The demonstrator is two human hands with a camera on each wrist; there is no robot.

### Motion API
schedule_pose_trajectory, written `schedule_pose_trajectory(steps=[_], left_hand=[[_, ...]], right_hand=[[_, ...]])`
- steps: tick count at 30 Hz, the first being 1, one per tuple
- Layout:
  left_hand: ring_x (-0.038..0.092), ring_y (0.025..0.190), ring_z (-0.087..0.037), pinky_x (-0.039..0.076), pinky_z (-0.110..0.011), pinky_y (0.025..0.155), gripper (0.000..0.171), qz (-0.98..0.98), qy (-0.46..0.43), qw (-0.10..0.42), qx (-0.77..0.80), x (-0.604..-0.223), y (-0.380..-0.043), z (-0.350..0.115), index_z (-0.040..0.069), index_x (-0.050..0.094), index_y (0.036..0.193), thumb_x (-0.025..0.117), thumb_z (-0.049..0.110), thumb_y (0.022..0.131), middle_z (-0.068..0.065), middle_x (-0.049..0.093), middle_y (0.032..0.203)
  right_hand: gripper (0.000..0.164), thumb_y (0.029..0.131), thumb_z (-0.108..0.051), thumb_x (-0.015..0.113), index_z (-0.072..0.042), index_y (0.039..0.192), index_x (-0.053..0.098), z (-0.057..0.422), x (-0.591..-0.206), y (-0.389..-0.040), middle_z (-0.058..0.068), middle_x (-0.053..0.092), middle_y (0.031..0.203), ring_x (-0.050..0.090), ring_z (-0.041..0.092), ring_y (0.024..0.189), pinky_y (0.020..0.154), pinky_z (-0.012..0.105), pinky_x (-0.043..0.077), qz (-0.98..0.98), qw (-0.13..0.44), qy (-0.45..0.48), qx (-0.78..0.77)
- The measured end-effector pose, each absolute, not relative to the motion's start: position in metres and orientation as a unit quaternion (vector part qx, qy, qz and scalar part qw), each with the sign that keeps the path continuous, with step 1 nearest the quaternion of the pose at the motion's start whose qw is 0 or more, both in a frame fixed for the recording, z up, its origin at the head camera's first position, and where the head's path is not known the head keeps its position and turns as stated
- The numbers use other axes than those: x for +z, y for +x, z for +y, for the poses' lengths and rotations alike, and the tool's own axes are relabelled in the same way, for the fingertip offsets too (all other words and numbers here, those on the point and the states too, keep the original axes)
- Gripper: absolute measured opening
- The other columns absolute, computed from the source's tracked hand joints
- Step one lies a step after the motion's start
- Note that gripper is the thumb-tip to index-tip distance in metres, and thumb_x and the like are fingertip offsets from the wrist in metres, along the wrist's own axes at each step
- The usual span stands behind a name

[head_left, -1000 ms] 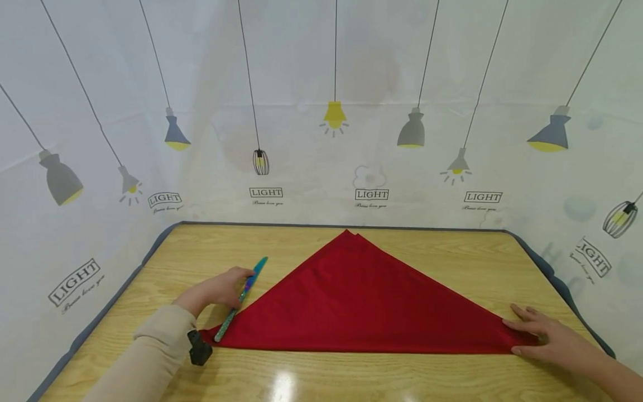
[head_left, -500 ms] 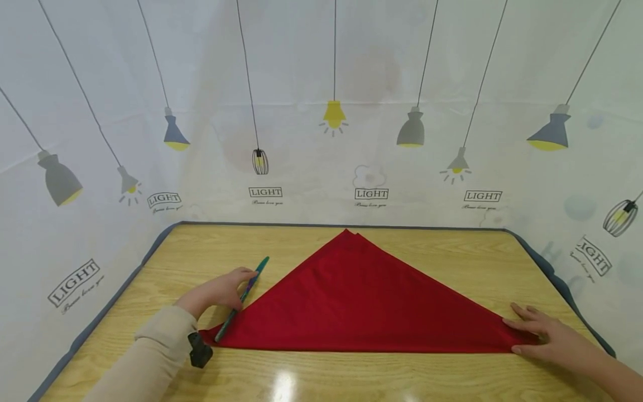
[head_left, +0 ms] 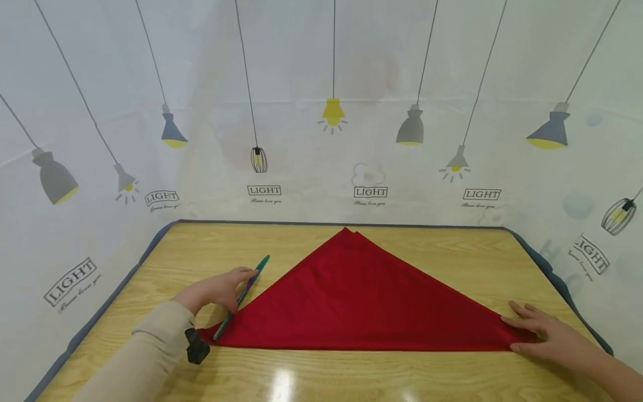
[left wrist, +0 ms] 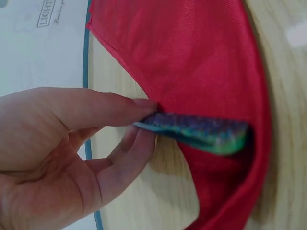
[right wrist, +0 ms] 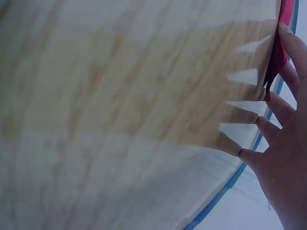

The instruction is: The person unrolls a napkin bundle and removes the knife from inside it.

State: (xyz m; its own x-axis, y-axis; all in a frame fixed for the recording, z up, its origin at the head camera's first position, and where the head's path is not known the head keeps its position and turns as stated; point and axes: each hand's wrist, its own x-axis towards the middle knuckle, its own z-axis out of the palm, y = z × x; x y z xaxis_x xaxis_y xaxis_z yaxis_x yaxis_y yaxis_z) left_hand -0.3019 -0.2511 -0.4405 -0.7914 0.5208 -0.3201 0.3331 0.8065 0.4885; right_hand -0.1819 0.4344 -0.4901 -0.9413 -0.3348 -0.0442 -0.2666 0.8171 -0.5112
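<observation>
A red cloth napkin (head_left: 366, 301), folded into a triangle, lies flat with its peak pointing away. My left hand (head_left: 221, 290) pinches an iridescent blue-green table knife (head_left: 222, 326) between thumb and fingers. The knife slants across the napkin's left corner, and its glittery handle (left wrist: 211, 134) lies over the red cloth in the left wrist view. At the opposite corner, my right hand (head_left: 552, 338) rests with spread fingers, thumb and index finger touching the cloth's edges. In the right wrist view only a strip of napkin (right wrist: 277, 60) shows beside the thumb.
The wooden table (head_left: 341, 379) has a dark blue edge (head_left: 301, 223) at the back and sides. White sheeting (head_left: 301, 67) printed with hanging lamps surrounds it. A black device (head_left: 197, 346) sits at the left wrist, beside the beige sleeve (head_left: 150, 346).
The knife has turned slightly in my left fingers, its blade now looking narrower. Both hands and the napkin otherwise stay in place; the head view shifts a little.
</observation>
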Motion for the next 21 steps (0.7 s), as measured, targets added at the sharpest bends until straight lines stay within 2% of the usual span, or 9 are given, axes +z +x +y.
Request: schedule_pose_trajectory(steps=[4,7,11,12,13,15,18,20,21], left_hand=[[0.037,0.125,-0.038,0.047,-0.032,0.068,0.098,0.911,0.212,0.234,0.266,-0.440,-0.303,-0.254,-0.002,0.030,0.150,0.079,-0.013,0.066,-0.028,0.022,0.152],[0.052,0.099,-0.032,0.047,-0.034,0.064,0.099,0.891,0.199,0.240,0.331,-0.439,-0.305,-0.257,0.001,0.027,0.152,0.078,-0.012,0.069,-0.026,0.022,0.152],[0.054,0.068,-0.023,0.048,-0.038,0.063,0.099,0.855,0.195,0.257,0.406,-0.436,-0.306,-0.260,0.004,0.021,0.155,0.075,-0.012,0.074,-0.025,0.019,0.152],[0.056,0.069,-0.023,0.050,-0.038,0.065,0.099,0.847,0.195,0.262,0.419,-0.435,-0.307,-0.260,0.004,0.019,0.155,0.074,-0.013,0.074,-0.025,0.018,0.152],[0.058,0.070,-0.024,0.051,-0.039,0.066,0.099,0.841,0.196,0.265,0.429,-0.435,-0.307,-0.261,0.004,0.018,0.155,0.073,-0.014,0.075,-0.026,0.016,0.153],[0.062,0.075,-0.026,0.053,-0.040,0.069,0.099,0.835,0.197,0.267,0.439,-0.435,-0.310,-0.261,0.005,0.017,0.156,0.071,-0.015,0.075,-0.026,0.012,0.155],[0.064,0.083,-0.029,0.054,-0.040,0.074,0.099,0.834,0.198,0.261,0.443,-0.433,-0.317,-0.263,0.006,0.016,0.156,0.072,-0.013,0.077,-0.025,0.012,0.156],[0.063,0.091,-0.030,0.053,-0.040,0.077,0.098,0.839,0.199,0.252,0.440,-0.431,-0.322,-0.265,0.007,0.016,0.156,0.073,-0.010,0.078,-0.024,0.012,0.156],[0.063,0.096,-0.032,0.053,-0.040,0.079,0.098,0.841,0.194,0.248,0.440,-0.429,-0.324,-0.266,0.008,0.016,0.156,0.073,-0.009,0.079,-0.024,0.011,0.157]], right_hand=[[0.054,0.086,-0.032,0.073,-0.006,0.133,0.061,0.435,-0.491,-0.181,-0.011,0.019,0.148,0.004,0.044,0.143,0.090,0.076,0.027,0.951,0.065,-0.159,-0.255],[0.054,0.086,-0.031,0.073,-0.006,0.133,0.061,0.436,-0.491,-0.181,-0.014,0.018,0.147,0.005,0.046,0.142,0.090,0.076,0.026,0.949,0.065,-0.161,-0.262],[0.054,0.086,-0.031,0.074,-0.006,0.132,0.061,0.437,-0.490,-0.182,-0.016,0.018,0.146,0.005,0.043,0.143,0.089,0.075,0.027,0.948,0.065,-0.162,-0.265],[0.054,0.086,-0.030,0.074,-0.005,0.132,0.061,0.436,-0.490,-0.182,-0.018,0.018,0.145,0.007,0.047,0.142,0.089,0.076,0.027,0.948,0.065,-0.164,-0.265],[0.053,0.087,-0.030,0.074,-0.005,0.132,0.061,0.436,-0.489,-0.182,-0.020,0.017,0.144,0.004,0.036,0.145,0.089,0.075,0.027,0.949,0.064,-0.163,-0.263],[0.053,0.087,-0.028,0.074,-0.003,0.132,0.061,0.434,-0.487,-0.181,-0.019,0.017,0.145,0.010,0.049,0.141,0.089,0.075,0.027,0.948,0.065,-0.167,-0.262],[0.052,0.087,-0.025,0.074,-0.001,0.131,0.061,0.431,-0.485,-0.181,-0.019,0.016,0.144,0.014,0.055,0.137,0.088,0.076,0.027,0.948,0.065,-0.168,-0.263],[0.052,0.087,-0.024,0.074,0.000,0.131,0.060,0.431,-0.485,-0.180,-0.011,0.017,0.147,0.017,0.063,0.131,0.088,0.075,0.026,0.947,0.066,-0.169,-0.264],[0.052,0.086,-0.025,0.074,-0.001,0.131,0.061,0.431,-0.486,-0.180,-0.011,0.018,0.147,0.014,0.055,0.138,0.097,0.070,0.026,0.949,0.062,-0.165,-0.261]])
